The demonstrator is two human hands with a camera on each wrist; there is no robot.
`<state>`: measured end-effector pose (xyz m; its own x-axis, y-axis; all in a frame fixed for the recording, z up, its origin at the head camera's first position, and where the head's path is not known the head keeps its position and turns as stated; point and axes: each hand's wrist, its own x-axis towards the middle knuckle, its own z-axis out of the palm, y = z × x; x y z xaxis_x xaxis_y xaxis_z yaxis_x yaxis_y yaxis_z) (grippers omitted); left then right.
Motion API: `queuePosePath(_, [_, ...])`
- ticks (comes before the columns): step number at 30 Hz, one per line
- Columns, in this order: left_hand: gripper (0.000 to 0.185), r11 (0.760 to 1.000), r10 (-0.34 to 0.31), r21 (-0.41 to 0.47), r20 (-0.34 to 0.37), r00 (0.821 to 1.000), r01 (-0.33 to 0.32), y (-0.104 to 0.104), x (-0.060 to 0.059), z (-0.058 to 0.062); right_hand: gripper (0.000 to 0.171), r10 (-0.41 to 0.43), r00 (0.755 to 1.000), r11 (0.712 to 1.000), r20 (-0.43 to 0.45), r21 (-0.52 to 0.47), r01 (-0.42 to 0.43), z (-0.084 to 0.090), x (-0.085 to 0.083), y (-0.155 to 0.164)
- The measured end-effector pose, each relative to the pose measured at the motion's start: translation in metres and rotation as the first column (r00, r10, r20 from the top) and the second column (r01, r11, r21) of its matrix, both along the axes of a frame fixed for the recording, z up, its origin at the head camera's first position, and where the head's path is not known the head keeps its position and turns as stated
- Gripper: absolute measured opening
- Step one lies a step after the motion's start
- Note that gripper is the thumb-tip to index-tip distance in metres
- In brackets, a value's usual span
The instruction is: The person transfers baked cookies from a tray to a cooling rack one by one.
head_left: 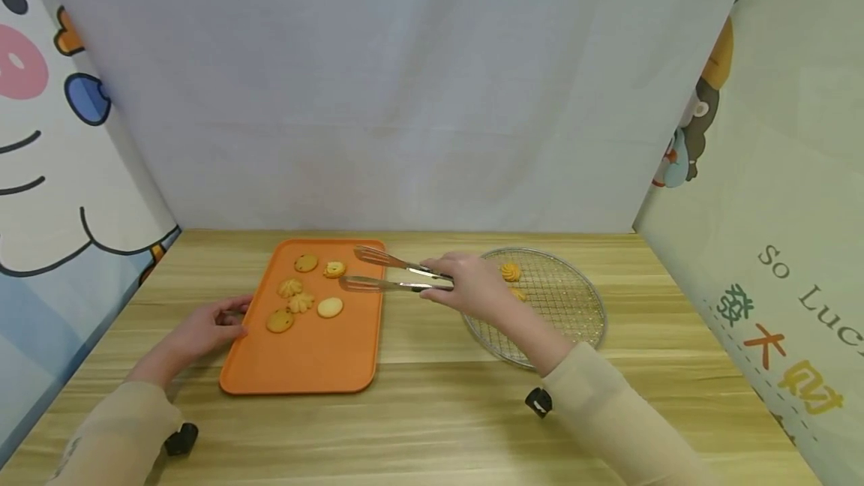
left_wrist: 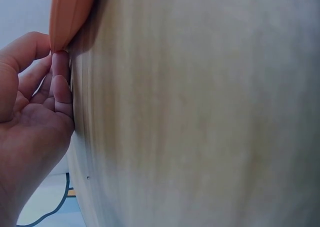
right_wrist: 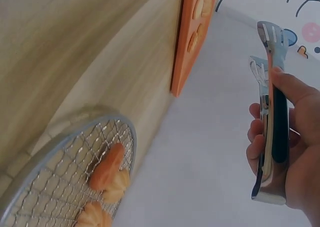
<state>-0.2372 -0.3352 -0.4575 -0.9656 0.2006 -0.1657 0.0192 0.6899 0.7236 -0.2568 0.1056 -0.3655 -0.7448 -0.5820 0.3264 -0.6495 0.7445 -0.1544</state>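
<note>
An orange tray point(head_left: 317, 358) lies on the wooden table with several cookies point(head_left: 300, 298) in its far half. My left hand point(head_left: 226, 317) rests on the table at the tray's left edge point(left_wrist: 70, 12), its fingertips point(left_wrist: 61, 67) touching the rim. My right hand point(head_left: 459, 283) grips metal tongs point(head_left: 388, 274), which reach left over the tray's far right corner. The tongs' point(right_wrist: 272, 112) two arms are apart and hold nothing. Their tips hover near a cookie point(head_left: 334, 269). A round wire rack point(head_left: 574, 310) to the right holds orange piped cookies point(head_left: 510, 271), partly hidden by my right hand.
Pale fabric walls with cartoon prints close in the table at the back, left and right. Bare wood point(head_left: 439, 411) lies in front of the tray and rack. The rack's cookies point(right_wrist: 107, 172) show close in the right wrist view.
</note>
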Motion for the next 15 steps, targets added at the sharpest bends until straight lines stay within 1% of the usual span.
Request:
queuePosePath(4, [0.067,1.0,-0.002,-0.002,-0.009,1.0,0.002,0.0,0.0,0.0,0.045,0.001,0.999,1.0,0.035,0.019,-0.002,-0.007,0.001,-0.012])
queuePosePath(9, [0.066,1.0,0.001,-0.003,-0.003,1.0,-0.001,-0.001,0.0,0.0,0.046,0.013,0.999,0.999,0.045,0.049,-0.015,-0.018,-0.001,-0.026])
queuePosePath(11, [0.067,1.0,0.0,-0.006,-0.003,1.0,0.0,-0.001,0.0,0.0,0.047,0.01,0.999,0.997,0.051,0.077,-0.013,-0.022,-0.001,-0.031])
queuePosePath(15, [0.067,1.0,0.0,-0.004,-0.003,1.0,0.0,-0.001,0.0,0.0,0.048,-0.01,0.995,0.992,0.098,0.13,-0.002,-0.029,-0.001,-0.041])
